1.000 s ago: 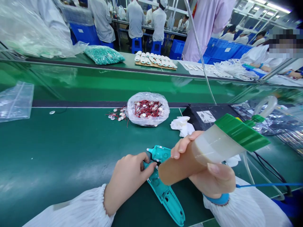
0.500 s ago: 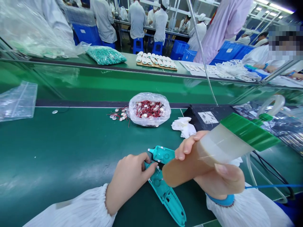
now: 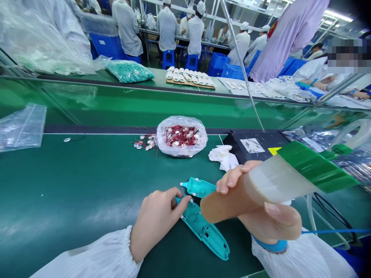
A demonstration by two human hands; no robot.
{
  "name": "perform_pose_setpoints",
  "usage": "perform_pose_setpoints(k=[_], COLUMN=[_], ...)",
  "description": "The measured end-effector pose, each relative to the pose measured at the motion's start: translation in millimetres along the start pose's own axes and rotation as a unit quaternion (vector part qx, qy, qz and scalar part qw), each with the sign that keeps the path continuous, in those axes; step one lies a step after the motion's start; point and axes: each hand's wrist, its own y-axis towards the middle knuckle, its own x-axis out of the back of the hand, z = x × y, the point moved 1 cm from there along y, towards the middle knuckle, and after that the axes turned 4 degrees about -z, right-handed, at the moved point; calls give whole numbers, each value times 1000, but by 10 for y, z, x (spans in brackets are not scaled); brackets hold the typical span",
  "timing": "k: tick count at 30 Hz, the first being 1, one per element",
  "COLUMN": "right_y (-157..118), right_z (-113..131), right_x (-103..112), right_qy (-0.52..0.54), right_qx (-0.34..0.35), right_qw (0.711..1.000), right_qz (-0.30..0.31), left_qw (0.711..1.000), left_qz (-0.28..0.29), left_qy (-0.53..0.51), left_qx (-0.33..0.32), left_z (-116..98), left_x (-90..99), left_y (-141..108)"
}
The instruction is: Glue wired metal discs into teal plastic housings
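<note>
Several white-coated workers (image 3: 126, 27), blue stools (image 3: 168, 59) — green workbench (image 3: 72, 185), teal plastic casing (image 3: 204, 231)

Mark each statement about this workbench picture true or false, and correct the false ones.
1. The left hand touches a teal plastic shell. True.
2. The right hand grips scissors. False: it grips an amber-filled plastic bottle.
3. A clear plastic bag holds red-wired metal discs. True.
4. The right wrist wears a red band. False: it wears a blue band.
</note>
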Motion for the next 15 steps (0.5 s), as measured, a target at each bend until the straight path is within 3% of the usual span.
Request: perform_pose_setpoints(k=[10,15], right_y=[-5,0], right_z=[10,62], right_x=[17,115], right_qy=[12,42], right_qx=[11,36], right_qw=[1000,998], right_qz=[2,-39], left_qw=[1000,1000], left_qz=[-1,-4], left_qy=[3,-26], left_qx=[4,3], left_z=[-14,-1], left_x=[3,17], left_y=[2,7])
